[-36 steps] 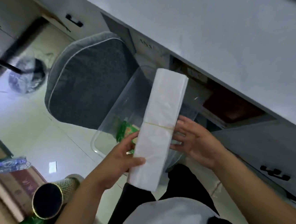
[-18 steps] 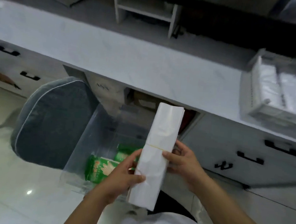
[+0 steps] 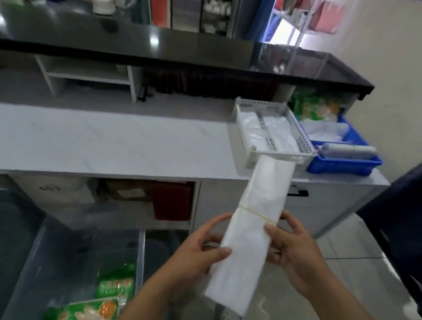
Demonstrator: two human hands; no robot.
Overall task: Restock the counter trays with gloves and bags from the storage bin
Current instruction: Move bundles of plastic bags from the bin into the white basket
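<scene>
White plastic bags, a long flat bundle (image 3: pixel 255 228) bound by a thin yellow band (image 3: pixel 257 214), sit between both hands. The left hand (image 3: pixel 195 256) curls round the bundle's left edge, its thumb lying across the front face and its fingers (image 3: pixel 215 223) wrapped behind. The right hand (image 3: pixel 296 255) grips the right edge just below the band, thumb on the front, fingers (image 3: pixel 290 220) round the side. The bundle tilts, its lower end near the person's body and its upper end reaching past the fingers toward the edge of the surface (image 3: pixel 103 141).

Beyond the fingers, on that pale marbled surface, stands a white perforated tray (image 3: pixel 302 140) with clear bags lying in it; the bundle's far end overlaps its front edge in this view. Touching its right side is a blue tray (image 3: pixel 345 167) holding a grey roll (image 3: pixel 347 149) and more plastic, with a green packet (image 3: pixel 315 106) behind.

Below and left of the left hand, a clear bin (image 3: pixel 133 258) on the floor holds green glove packets (image 3: pixel 106 302). A black raised counter (image 3: pixel 189 52) runs along the back. At the far right stands a dark blue chair (image 3: pixel 409 225).
</scene>
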